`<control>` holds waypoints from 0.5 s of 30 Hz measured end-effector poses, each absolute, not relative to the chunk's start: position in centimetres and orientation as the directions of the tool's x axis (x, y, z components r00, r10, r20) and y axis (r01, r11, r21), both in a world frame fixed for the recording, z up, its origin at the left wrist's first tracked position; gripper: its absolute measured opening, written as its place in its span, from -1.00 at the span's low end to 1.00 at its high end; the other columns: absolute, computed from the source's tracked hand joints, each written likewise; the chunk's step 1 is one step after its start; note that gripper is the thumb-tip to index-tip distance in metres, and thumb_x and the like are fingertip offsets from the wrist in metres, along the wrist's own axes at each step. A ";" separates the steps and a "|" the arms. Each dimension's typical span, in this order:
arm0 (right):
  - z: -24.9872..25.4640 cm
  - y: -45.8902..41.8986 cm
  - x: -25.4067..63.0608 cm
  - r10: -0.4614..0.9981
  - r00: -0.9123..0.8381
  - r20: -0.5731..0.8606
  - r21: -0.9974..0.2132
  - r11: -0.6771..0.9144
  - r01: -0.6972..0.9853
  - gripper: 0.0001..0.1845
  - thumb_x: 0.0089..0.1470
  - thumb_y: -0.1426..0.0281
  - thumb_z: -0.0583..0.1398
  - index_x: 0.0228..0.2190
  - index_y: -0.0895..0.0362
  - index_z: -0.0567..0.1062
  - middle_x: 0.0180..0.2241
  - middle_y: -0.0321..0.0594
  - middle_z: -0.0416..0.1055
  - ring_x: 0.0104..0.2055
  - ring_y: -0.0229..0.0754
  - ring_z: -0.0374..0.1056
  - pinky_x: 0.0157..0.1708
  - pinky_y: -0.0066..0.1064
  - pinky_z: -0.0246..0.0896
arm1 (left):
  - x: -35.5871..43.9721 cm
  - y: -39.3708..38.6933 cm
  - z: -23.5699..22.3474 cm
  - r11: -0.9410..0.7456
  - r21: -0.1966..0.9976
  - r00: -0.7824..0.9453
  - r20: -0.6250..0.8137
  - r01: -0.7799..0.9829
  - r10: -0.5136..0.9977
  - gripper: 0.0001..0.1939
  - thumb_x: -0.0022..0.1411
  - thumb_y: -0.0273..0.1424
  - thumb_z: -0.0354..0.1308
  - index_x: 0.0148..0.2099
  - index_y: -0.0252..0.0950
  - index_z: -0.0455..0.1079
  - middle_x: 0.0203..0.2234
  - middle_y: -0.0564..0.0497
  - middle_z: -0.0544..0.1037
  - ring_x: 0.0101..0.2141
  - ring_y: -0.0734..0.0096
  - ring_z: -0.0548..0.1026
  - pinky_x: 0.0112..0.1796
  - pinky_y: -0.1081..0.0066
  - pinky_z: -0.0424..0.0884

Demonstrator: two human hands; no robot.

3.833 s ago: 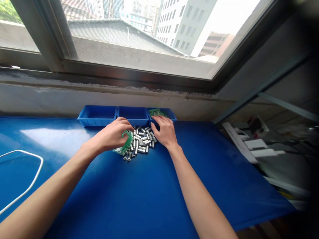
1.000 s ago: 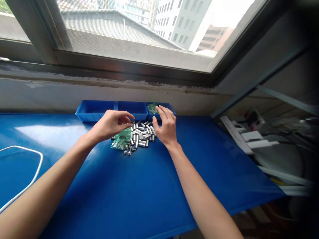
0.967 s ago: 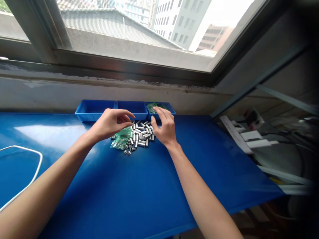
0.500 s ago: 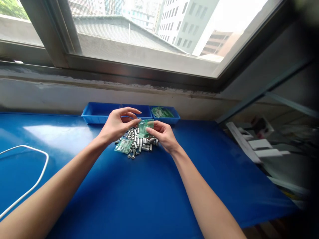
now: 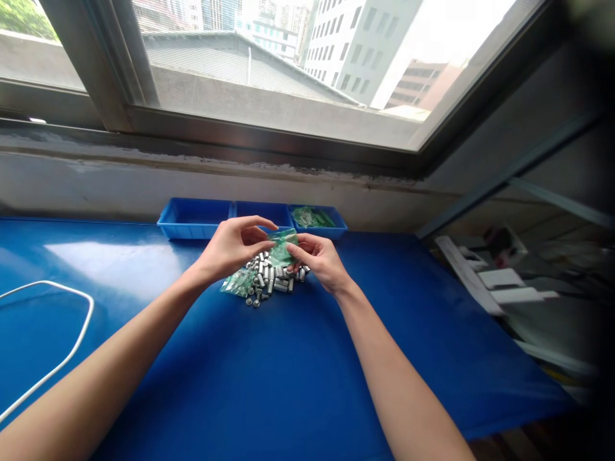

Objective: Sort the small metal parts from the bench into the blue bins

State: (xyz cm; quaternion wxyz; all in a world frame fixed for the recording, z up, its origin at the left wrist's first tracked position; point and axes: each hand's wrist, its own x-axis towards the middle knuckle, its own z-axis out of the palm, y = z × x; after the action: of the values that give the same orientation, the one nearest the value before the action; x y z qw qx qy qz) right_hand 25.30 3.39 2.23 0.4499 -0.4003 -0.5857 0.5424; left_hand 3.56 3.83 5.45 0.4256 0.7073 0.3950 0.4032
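A small translucent green plastic zip bag (image 5: 283,248) is held up between my hands. My right hand (image 5: 319,259) pinches its right side, thumb on the near face and fingers behind. My left hand (image 5: 237,246) grips the bag's left edge near the top with its thumb and a finger behind; the index finger arches above. Beneath lies a pile of small silver metal cylinders (image 5: 281,283), partly hidden by the bag and hands. A second green bag (image 5: 237,282) lies flat at the pile's left. Whether the held bag contains anything, I cannot tell.
Behind the pile stands a row of blue bins (image 5: 195,229); the right one holds green bags (image 5: 312,216). A white cable (image 5: 89,314) curves over the blue tabletop (image 5: 259,371) at left. A window and wall border the back. White items (image 5: 509,286) sit beyond the right edge.
My left hand has moved slightly down and right, its thumb now at the bag's edge. The held bag and my right hand have shifted slightly.
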 end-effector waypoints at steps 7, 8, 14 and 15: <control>1.3 5.0 27.5 0.843 0.253 0.474 -0.850 0.364 0.381 -0.48 0.23 0.06 0.17 0.05 0.13 0.53 -0.07 -0.03 0.58 -0.15 0.00 0.56 -0.12 -0.15 0.50 | 3.6 4.0 4.4 -0.464 0.768 0.403 0.291 0.442 0.867 -0.61 0.24 -0.24 0.20 0.08 -0.25 0.48 -0.27 -0.05 0.66 -0.27 0.30 0.61 -0.20 0.36 0.53; 1.3 5.1 28.0 0.779 0.285 0.558 -0.769 0.358 0.529 -0.49 0.29 0.09 0.09 0.09 0.12 0.50 0.01 0.00 0.54 -0.03 0.03 0.53 0.00 -0.12 0.44 | 3.6 4.0 4.3 -0.479 0.746 0.433 0.281 0.463 0.856 -0.60 0.25 -0.23 0.19 0.10 -0.25 0.48 -0.27 -0.05 0.66 -0.27 0.30 0.61 -0.20 0.37 0.52; 0.2 5.7 29.2 0.867 0.024 0.497 -0.293 0.142 0.945 -0.35 0.33 0.10 0.00 0.29 0.20 0.26 0.36 0.07 0.09 0.44 0.22 -0.12 0.31 0.19 -0.04 | 3.8 3.9 3.9 -0.553 0.674 0.566 0.238 0.490 0.790 -0.66 0.28 -0.25 0.12 0.01 -0.26 0.54 -0.23 -0.06 0.66 -0.21 0.27 0.61 -0.19 0.40 0.49; 0.0 5.7 29.2 0.885 0.008 0.465 -0.262 0.129 0.956 -0.33 0.33 0.09 0.00 0.32 0.19 0.20 0.38 0.06 0.04 0.45 0.24 -0.17 0.31 0.23 -0.08 | 3.7 4.0 4.0 -0.555 0.668 0.559 0.243 0.497 0.793 -0.67 0.28 -0.27 0.11 0.01 -0.27 0.54 -0.21 -0.07 0.66 -0.20 0.27 0.61 -0.18 0.40 0.49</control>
State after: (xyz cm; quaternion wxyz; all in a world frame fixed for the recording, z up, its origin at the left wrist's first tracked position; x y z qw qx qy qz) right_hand 29.18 5.69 -0.01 0.2702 -0.6565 -0.7012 -0.0659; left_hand 3.73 3.98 3.96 0.2742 0.8392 0.3841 0.2702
